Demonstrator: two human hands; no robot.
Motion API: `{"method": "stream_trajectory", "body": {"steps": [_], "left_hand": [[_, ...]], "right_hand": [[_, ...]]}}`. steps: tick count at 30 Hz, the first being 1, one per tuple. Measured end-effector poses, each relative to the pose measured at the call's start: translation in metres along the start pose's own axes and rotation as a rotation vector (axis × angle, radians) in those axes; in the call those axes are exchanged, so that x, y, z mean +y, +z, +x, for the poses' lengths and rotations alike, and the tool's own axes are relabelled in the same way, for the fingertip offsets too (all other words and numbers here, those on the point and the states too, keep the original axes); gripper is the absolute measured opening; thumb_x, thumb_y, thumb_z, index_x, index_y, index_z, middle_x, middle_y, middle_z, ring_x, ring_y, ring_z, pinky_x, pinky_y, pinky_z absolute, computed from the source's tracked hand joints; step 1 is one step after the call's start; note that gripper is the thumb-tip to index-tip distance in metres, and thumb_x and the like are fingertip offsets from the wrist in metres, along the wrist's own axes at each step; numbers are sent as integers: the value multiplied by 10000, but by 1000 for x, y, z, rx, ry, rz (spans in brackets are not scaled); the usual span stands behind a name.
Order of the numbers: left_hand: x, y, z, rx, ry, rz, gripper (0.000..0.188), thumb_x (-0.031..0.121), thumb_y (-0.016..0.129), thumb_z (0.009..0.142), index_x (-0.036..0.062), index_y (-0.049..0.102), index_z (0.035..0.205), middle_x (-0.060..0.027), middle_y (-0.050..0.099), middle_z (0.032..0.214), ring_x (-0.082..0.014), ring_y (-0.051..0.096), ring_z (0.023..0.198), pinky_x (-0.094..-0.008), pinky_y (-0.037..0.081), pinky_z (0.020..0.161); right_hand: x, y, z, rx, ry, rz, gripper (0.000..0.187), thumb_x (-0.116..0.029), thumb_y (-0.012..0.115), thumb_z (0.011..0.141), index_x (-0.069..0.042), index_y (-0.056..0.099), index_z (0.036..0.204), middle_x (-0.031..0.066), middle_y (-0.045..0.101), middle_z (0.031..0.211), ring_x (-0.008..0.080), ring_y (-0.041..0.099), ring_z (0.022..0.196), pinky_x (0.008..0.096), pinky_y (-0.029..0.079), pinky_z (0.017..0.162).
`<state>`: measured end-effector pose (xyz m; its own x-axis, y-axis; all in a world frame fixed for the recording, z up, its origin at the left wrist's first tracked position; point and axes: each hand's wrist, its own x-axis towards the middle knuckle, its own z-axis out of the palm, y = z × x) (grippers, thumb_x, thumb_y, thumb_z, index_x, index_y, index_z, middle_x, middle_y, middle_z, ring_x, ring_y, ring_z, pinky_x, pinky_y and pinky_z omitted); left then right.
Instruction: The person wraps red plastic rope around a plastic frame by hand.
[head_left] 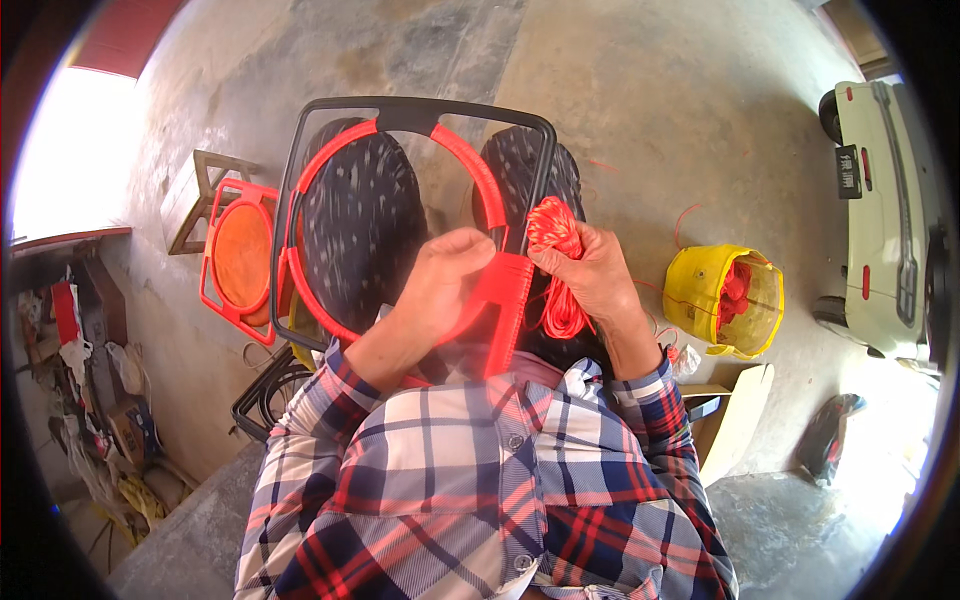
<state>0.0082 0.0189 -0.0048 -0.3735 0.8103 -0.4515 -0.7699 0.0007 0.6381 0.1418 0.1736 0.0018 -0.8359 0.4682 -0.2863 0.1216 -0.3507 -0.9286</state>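
Your right hand [590, 268] clasps the red cord bundle [564, 312], its long axis near-to-far, just right of the black frame [405, 114]; your left hand [450, 275] curls left of it, grip unclear.

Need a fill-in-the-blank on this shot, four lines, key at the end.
1. The red cord bundle is gripped in the person's ____ hand.
2. The squarish outer frame around the red ring is ____ in color.
3. The open container on the floor, with red material inside, is ____ in color.
4. The round orange object is on the ____ side of the picture.

Missing words: right; black; yellow; left.
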Motion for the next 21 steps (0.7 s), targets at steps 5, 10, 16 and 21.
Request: {"method": "stream_trajectory", "body": {"steps": [5,10,16,21], "left_hand": [[2,5,2,24,11,56,90,100,599,901,13,618,886,-11,626,836,-82,587,774,-231,457,720],[3,7,0,17,22,98,106,121,595,904,19,615,886,-3,617,828,-71,571,776,-225,445,717],[7,0,-5,-18,42,212,111,114,587,932,28,584,861,3,594,792,-93,595,761,-248,483,738],[21,4,-3,-60,-100,-51,117,128,606,923,42,577,851,7,589,776,-110,603,727,-263,496,735]], "right_hand": [[1,2,0,-14,-11,-167,233,-109,725,845,35,659,1017,15,678,906,58,579,807,240,496,729],[1,-1,-1,-102,-32,-140,278,-101,716,846,29,633,1077,22,675,938,63,586,821,251,502,744],[13,-44,7,25,73,392,211,-103,688,856,2,612,1023,86,679,913,166,650,792,317,544,738],[37,-137,-13,369,38,498,152,-125,651,885,-7,589,957,109,654,826,215,653,739,346,557,697]]}}
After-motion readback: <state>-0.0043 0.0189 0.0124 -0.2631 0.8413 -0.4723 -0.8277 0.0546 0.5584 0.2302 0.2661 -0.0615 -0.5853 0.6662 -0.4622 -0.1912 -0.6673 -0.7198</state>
